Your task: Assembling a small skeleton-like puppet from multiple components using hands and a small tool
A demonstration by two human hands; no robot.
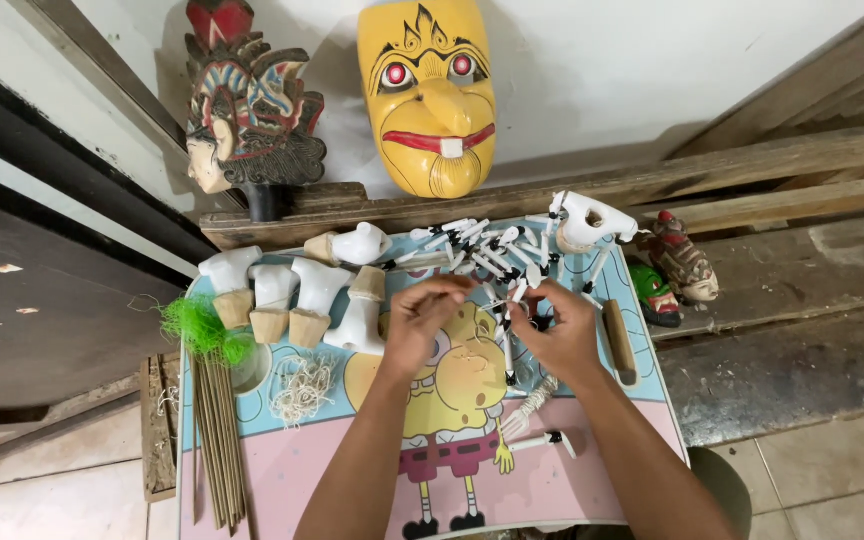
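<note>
Both forearms are reaching up over a small cartoon-printed table [282,450]. Left hand [420,318] is pinching closed on something too small to tell; right hand [555,330] is gripping a thin black-and-white stick [508,345] hanging from its fingers. More such sticks [482,248] are lying just beyond. White carved torsos [292,290] are standing far left; green fibre [197,325] is lying beside them.

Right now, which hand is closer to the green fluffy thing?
Left. The left hand is right of the green fluffy thing; the right hand is farther right.
</note>
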